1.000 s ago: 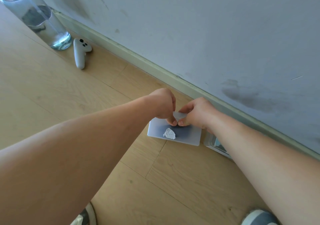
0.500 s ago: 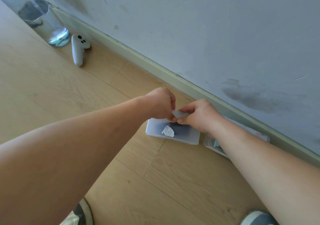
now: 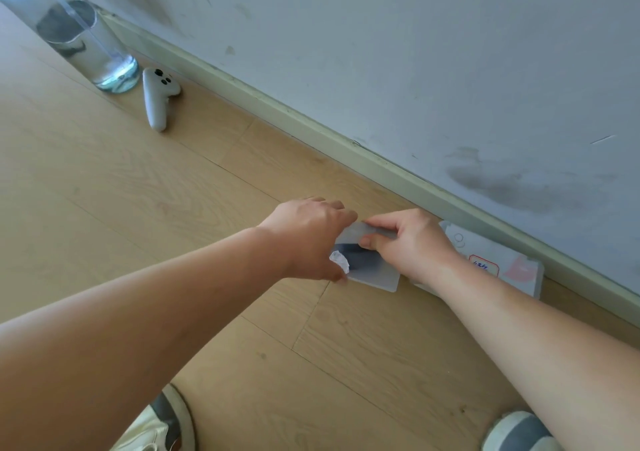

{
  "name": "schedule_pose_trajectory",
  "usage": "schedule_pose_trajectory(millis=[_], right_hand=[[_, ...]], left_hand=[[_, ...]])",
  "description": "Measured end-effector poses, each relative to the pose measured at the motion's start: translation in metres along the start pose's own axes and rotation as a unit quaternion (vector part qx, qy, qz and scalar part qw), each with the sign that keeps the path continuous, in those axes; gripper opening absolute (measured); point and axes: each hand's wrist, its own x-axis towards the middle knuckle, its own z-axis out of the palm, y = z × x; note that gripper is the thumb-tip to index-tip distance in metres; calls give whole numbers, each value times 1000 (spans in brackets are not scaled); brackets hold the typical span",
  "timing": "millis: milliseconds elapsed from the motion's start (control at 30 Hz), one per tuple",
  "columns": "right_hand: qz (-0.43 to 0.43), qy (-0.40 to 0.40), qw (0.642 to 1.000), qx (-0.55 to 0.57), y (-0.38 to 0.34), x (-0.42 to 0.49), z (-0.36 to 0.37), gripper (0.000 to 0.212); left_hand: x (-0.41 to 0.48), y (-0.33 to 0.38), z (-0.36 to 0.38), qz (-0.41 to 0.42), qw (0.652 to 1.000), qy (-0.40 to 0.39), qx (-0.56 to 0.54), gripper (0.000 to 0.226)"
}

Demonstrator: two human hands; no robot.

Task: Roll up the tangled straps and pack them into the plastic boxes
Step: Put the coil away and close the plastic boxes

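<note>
Left hand (image 3: pixel 308 239) shifted along box (image 3: pixel 375 274), neighbour's label (image 3: pixel 483 266) illegible

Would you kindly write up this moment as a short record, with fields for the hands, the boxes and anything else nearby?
Left hand: grips the left end of the plastic box
Right hand: pinches the box's far edge
On or in the box: white crumpled piece at its left end; no strap can be made out
Second box: stickered, along the skirting, to the right of the first
Elsewhere: water bottle, white controller
</note>
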Motion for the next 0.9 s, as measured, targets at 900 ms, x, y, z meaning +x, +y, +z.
schedule_pose_trajectory(millis=[900], right_hand=[[-246, 163, 917, -270, 29, 3, 28, 46]], left_hand=[[20, -4, 42, 67, 959, 250, 113, 53]])
